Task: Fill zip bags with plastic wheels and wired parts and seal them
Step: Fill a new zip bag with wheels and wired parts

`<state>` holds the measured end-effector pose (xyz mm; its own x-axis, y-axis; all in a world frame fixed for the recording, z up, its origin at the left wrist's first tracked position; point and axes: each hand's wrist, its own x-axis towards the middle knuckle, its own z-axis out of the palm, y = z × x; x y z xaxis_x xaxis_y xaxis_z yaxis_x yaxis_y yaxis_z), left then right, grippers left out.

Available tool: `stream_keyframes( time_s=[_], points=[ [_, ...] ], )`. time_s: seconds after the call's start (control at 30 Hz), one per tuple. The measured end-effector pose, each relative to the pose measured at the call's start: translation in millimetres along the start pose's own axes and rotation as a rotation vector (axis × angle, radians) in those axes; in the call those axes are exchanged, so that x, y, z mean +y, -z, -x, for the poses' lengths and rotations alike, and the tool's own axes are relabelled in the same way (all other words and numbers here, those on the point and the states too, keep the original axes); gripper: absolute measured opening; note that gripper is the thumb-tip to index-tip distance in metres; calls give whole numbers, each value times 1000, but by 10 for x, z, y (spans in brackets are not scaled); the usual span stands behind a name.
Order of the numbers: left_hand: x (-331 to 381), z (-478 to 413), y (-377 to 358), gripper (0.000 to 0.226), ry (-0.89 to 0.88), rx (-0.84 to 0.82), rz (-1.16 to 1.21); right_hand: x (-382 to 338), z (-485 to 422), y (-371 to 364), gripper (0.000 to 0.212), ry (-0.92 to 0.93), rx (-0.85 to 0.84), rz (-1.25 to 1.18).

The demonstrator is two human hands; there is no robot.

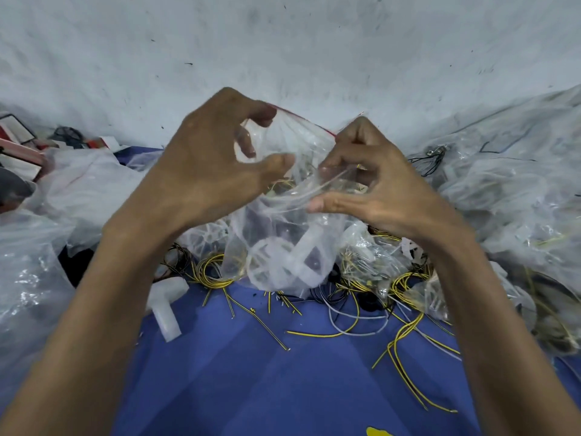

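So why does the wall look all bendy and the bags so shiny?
Head view: the wide-angle lens bows the bottom of the wall; light glints white off the crinkled bag piles; the zip bag held by the left hand and right hand looks slightly blurred.

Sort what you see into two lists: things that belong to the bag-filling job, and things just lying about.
Job:
zip bag, held by left hand and right hand
plastic wheel inside it
yellow wires on the blue cloth

Lying about:
red boxes, far left
dark tangle beside them
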<state>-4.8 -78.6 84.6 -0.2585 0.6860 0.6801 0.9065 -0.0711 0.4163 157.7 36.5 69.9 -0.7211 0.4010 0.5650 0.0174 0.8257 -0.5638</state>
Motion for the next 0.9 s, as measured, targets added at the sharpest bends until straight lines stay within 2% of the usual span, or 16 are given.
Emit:
stream_keyframes(
  time_s=[0.07,0.13,0.2,0.23,0.37,0.4,0.47,0.5,0.53,0.6,0.63,0.7,0.73,0.77,0.83,0.9],
  points=[
    [34,6,33,65,23,17,75,41,-25,-23,45,-61,16,-2],
    [28,21,44,74,86,-129,89,103,-42,-41,50,-123,-31,94],
    [-56,43,29,63,147,-273,68,138,-30,-42,32,-129,-60,211],
    [-96,35,41,51,151,-267,103,132,-22,-34,24,-124,-32,208],
    [-231,-38,160,27,42,41,306,64,-47,38,13,-98,119,-166],
    [-274,-44,146,27,67,47,311,68,-48,50,15,-112,71,-109],
    [-381,-27,45,39,195,-48,196,133,-34,31,21,-166,-107,129],
    [-417,-10,-6,42,234,-64,135,147,-17,23,21,-179,-128,175],
    [-449,-22,-30,39,230,-9,117,145,-14,29,18,-179,-98,156],
    [-464,-88,3,26,162,161,202,93,-34,65,11,-139,84,47],
    [-470,-111,20,22,141,160,199,92,-48,83,12,-111,144,56],
    [-522,-89,-21,21,166,-31,60,134,-56,64,16,-118,120,179],
    [-552,-57,-60,19,178,-72,26,159,-42,22,16,-126,91,221],
    [-548,-46,-84,14,170,-34,40,180,-30,-14,14,-127,88,217],
    [-501,-76,-75,15,108,160,198,171,-31,-28,13,-165,153,94],
    [-465,-104,-79,14,91,218,316,160,-33,38,15,-206,172,-44]
  ],
)
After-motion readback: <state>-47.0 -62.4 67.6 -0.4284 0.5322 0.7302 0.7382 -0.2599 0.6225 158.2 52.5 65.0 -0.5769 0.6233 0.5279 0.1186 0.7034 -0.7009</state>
